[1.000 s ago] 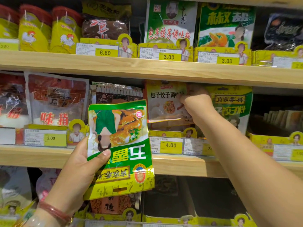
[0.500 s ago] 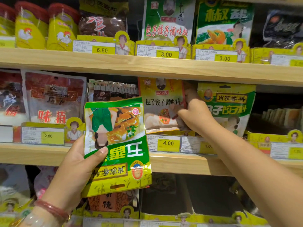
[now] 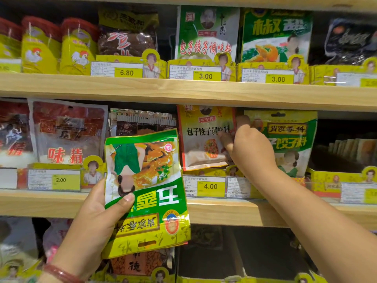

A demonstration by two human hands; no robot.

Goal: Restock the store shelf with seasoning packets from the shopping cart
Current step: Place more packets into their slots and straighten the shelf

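Observation:
My left hand (image 3: 91,219) grips a green and yellow seasoning packet (image 3: 146,193), held upside down in front of the middle shelf (image 3: 224,211). My right hand (image 3: 248,148) reaches into the middle shelf and pinches the right edge of a yellow and white dumpling-seasoning packet (image 3: 204,137), which stands upright above the 4.00 price tag (image 3: 204,186). Just right of that hand stands a green and yellow packet (image 3: 293,139).
The upper shelf (image 3: 183,88) carries chicken-powder bags (image 3: 59,48), a brown packet (image 3: 126,39) and green packets (image 3: 206,33). Red and clear bags (image 3: 67,131) fill the middle shelf's left. A dark gap with a low row of packets (image 3: 350,146) lies at the right.
My right hand has drawn the dumpling-seasoning packet upright and shifted it slightly left in its slot. The left hand keeps its packet nearly still.

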